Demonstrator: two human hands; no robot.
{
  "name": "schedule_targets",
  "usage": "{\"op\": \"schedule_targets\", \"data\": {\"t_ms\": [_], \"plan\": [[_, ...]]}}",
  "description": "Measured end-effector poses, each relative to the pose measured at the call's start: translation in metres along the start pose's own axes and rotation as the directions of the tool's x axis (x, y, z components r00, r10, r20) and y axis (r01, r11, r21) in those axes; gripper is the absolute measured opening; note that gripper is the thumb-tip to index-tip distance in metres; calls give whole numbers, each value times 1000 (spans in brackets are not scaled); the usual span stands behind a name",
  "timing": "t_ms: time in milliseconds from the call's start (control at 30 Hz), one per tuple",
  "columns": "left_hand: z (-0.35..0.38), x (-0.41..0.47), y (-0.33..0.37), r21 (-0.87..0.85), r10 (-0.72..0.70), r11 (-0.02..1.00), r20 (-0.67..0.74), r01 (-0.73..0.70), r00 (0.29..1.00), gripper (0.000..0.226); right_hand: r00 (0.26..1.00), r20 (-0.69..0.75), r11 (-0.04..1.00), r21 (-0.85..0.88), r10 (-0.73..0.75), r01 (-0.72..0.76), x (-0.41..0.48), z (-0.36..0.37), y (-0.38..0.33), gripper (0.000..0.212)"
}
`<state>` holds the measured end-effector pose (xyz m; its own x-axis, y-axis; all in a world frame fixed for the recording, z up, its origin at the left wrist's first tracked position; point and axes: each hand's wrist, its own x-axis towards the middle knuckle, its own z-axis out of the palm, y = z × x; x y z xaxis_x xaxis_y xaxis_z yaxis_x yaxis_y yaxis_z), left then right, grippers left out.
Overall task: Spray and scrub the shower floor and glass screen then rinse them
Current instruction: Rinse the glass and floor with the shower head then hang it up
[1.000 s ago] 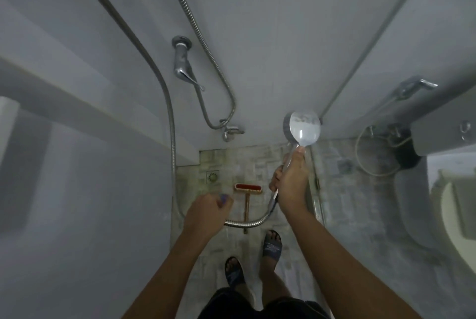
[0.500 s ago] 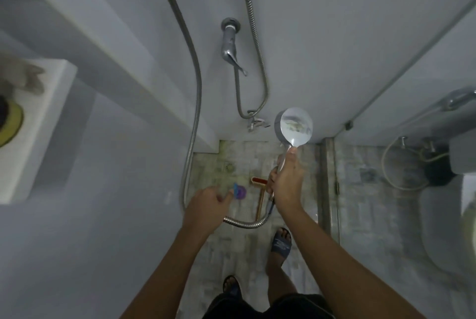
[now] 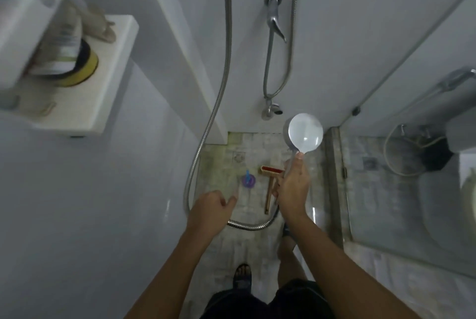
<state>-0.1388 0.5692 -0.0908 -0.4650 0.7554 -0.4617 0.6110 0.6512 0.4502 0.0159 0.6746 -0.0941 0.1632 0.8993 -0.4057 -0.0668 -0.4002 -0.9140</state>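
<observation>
Head view: gripping shower head (image 3: 305, 133) in right hand (image 3: 293, 190) over floor (image 3: 252, 246); loosely curling left hand (image 3: 211, 212), holding nothing.

Two hands were in view, the left hand (image 3: 211, 213) and the right hand (image 3: 293, 190). There was one shower head (image 3: 305, 133), one scrub brush (image 3: 271, 170) and one purple spray bottle (image 3: 248, 180). Two metal hoses ran on the far wall: a long hose (image 3: 228, 35) at left and a looped hose (image 3: 293, 22) right of it. One wall tap (image 3: 274, 17) showed. The floor had two drains, the left drain (image 3: 238, 157) and the right drain (image 3: 370, 163). Two sandals showed, a near sandal (image 3: 242, 278) and a farther sandal (image 3: 286, 230). One toilet (image 3: 443, 210) stood at right.
</observation>
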Motion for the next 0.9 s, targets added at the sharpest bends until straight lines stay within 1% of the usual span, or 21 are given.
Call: {"op": "schedule_targets", "data": {"t_ms": [67,167,200,300,367,433,533,600,767,900], "plan": [[-1,-9,-20,7,26,1000,-7,-26,1000,45,999,-46,999,41,-17,18,-23,-1,7,55],[-3,-27,-48,1,68,998,-6,-68,998,44,993,-107,997,66,39,-32,-58,-7,26,56],[-4,-35,-57,7,85,996,14,-85,996,45,988,-144,996,71,59,-49,-73,-11,33,58],[1,-53,-72,16,106,994,61,-107,993,46,976,-193,993,86,97,-82,-98,-22,51,69],[6,-59,-80,26,127,991,90,-130,988,47,972,-211,989,128,103,-77,-115,-30,54,64],[12,-64,-86,47,136,989,111,-142,984,47,955,-270,982,174,119,-74,-130,-40,54,57],[23,-77,-87,53,143,987,150,-153,978,46,910,-380,968,238,167,-78,-148,-61,58,52],[32,-86,-85,56,158,984,170,-170,973,44,875,-433,958,264,217,-107,-158,-77,67,51],[58,-109,-85,79,184,975,227,-206,956,44,840,-470,953,256,270,-163,-179,-107,93,50],[71,-126,-84,125,172,970,240,-206,955,45,843,-432,940,260,319,-222,-192,-123,113,54]]}}
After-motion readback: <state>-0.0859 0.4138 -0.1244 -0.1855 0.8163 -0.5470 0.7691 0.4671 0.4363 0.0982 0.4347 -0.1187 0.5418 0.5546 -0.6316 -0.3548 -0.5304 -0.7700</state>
